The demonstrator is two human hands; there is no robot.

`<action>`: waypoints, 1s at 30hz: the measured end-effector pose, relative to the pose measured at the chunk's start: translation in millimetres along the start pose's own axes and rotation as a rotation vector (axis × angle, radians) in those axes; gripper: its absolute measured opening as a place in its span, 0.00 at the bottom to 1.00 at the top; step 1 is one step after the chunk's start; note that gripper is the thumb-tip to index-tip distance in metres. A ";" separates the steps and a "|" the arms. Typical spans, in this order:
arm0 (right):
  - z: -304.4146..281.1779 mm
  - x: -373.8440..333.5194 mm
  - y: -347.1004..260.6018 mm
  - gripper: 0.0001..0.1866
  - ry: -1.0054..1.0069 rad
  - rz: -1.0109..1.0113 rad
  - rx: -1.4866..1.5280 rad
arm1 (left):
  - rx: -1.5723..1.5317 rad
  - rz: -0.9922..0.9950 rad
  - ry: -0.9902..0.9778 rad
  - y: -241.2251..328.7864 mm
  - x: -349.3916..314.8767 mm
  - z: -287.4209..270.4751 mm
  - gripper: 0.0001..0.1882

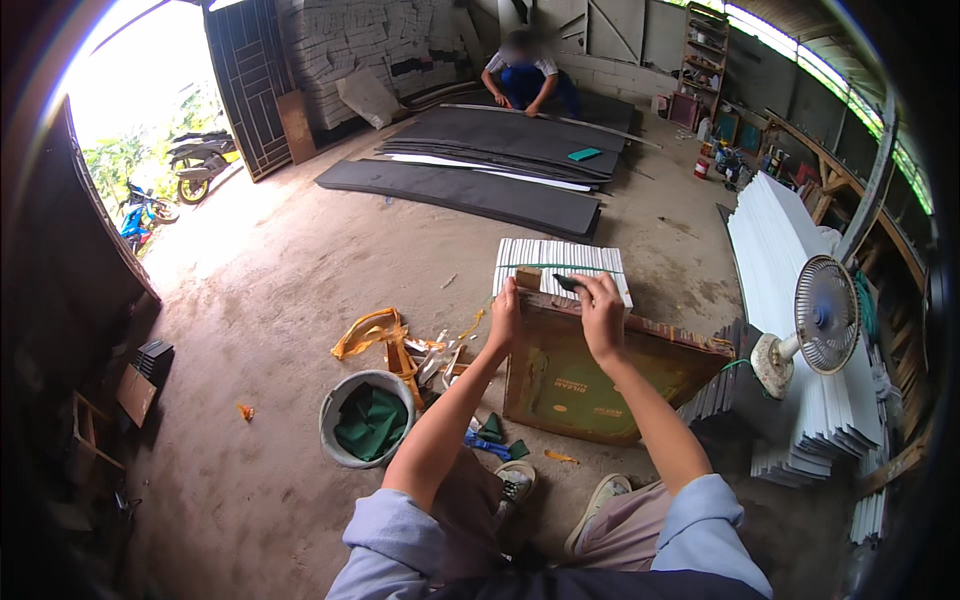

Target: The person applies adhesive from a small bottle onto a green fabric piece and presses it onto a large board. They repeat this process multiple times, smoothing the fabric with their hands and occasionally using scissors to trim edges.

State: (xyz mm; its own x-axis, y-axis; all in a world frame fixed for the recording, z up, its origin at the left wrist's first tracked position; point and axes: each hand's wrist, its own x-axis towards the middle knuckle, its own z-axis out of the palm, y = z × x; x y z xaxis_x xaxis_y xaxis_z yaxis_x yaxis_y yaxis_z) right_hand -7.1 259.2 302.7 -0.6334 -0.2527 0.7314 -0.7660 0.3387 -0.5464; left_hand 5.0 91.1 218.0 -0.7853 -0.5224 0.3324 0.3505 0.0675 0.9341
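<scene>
A wooden-edged frame with a yellow-green face [570, 385], much like a printing screen, is tilted up in front of me. My left hand [506, 320] is closed at its upper left corner, beside a small tan block [528, 278]; how the block is held I cannot tell. Pinched in the fingers of my right hand [602, 315], just above the frame's top edge, is a small dark green piece [567, 283]. Right behind the frame stands a stack of white panels [545, 256] with a green strap across it. To my left, a grey bucket [328, 440] contains dark green cloth-like pieces.
Orange strips [368, 330] and scraps lie beside the bucket. At right, a fan [826, 315] stands by long white panels [790, 260]. Dark sheets [460, 190] cover the floor ahead, where another person [522, 80] crouches over a long metal strip. Motorbikes [200, 165] stand by the open doorway.
</scene>
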 end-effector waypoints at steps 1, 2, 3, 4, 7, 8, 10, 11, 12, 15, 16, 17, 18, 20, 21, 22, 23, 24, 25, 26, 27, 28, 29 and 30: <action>3.4 -3.4 -2.7 0.17 -0.010 -0.157 -0.097 | -0.059 0.009 0.028 1.0 3.8 -3.2 0.27; 8.2 -8.9 -7.5 0.16 -0.132 -0.194 -0.158 | 0.013 0.023 0.077 1.4 4.5 -4.8 0.24; 10.7 -16.3 -4.2 0.17 -0.139 -0.263 -0.259 | 0.060 0.024 0.115 11.4 -1.7 8.6 0.22; 17.1 -21.4 -9.3 0.18 -0.139 -0.335 -0.341 | 0.124 0.034 0.158 20.4 -4.0 12.5 0.19; 30.0 -38.1 -13.9 0.24 -0.250 -0.302 -0.403 | 0.337 0.138 0.200 30.9 -7.5 18.4 0.16; 30.3 -36.9 -8.4 0.24 -0.243 -0.313 -0.433 | 0.427 0.149 0.199 32.7 -8.5 21.1 0.16; 28.3 -30.6 -8.0 0.24 -0.237 -0.333 -0.487 | 0.335 0.119 0.206 37.1 -8.1 24.0 0.16; 26.0 -28.3 -6.4 0.23 -0.215 -0.366 -0.512 | 0.271 0.102 0.192 38.8 -5.7 24.9 0.16; 24.1 -25.8 -3.1 0.22 -0.211 -0.397 -0.511 | 0.212 0.088 0.178 37.1 -3.1 23.7 0.15; 4.7 -23.2 2.0 0.20 -0.214 -0.459 -0.482 | 0.072 0.125 0.128 25.2 0.2 19.5 0.15; 0.2 -22.3 9.9 0.21 -0.195 -0.461 -0.475 | 0.006 0.127 0.118 15.4 3.2 17.4 0.15; -10.6 -20.1 19.8 0.21 -0.203 -0.463 -0.502 | -0.093 0.092 0.057 6.8 11.2 13.4 0.15; -26.2 -20.5 28.1 0.20 -0.222 -0.462 -0.535 | -0.130 0.081 0.039 0.8 11.8 14.0 0.15; -54.7 -22.1 41.5 0.18 -0.212 -0.424 -0.568 | -0.204 0.077 0.006 -1.2 14.6 16.4 0.15; -67.6 -22.5 43.6 0.17 -0.236 -0.396 -0.595 | -0.187 0.071 0.005 -0.6 13.8 18.2 0.14; -66.2 -24.6 43.1 0.17 -0.217 -0.370 -0.596 | -0.155 0.067 0.013 -4.5 15.3 17.5 0.14; -60.9 -27.1 41.6 0.17 -0.196 -0.343 -0.595 | -0.121 0.063 0.021 -5.8 17.5 14.5 0.13; -56.2 -28.7 37.9 0.17 -0.174 -0.320 -0.599 | -0.092 0.063 0.027 -7.8 19.4 13.6 0.12; -45.6 -29.7 32.3 0.18 -0.164 -0.250 -0.613 | -0.132 0.062 0.037 -6.0 20.6 17.6 0.12; -32.6 -30.9 29.5 0.21 -0.166 -0.241 -0.644 | -0.134 0.058 0.053 -4.0 19.7 19.7 0.12; -21.5 -31.6 31.8 0.23 -0.181 -0.239 -0.630 | -0.152 0.054 0.064 0.2 16.3 28.1 0.13; -10.0 -32.3 27.3 0.25 -0.192 -0.263 -0.600 | -0.156 0.052 0.076 2.0 12.9 30.6 0.13; 4.6 -30.0 13.8 0.25 -0.216 -0.256 -0.571 | -0.114 0.097 0.079 1.1 15.1 23.2 0.13; 15.8 -32.0 13.2 0.26 -0.193 -0.290 -0.586 | -0.188 0.076 0.076 0.2 11.7 28.2 0.12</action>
State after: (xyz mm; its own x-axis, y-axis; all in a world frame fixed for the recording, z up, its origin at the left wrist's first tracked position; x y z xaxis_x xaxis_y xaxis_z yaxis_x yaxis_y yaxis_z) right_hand 1.3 257.4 265.7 -0.4613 -0.5465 0.6989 -0.7563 0.6541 0.0122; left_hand -18.5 109.0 225.8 -0.7144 -0.5850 0.3840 0.5023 -0.0468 0.8634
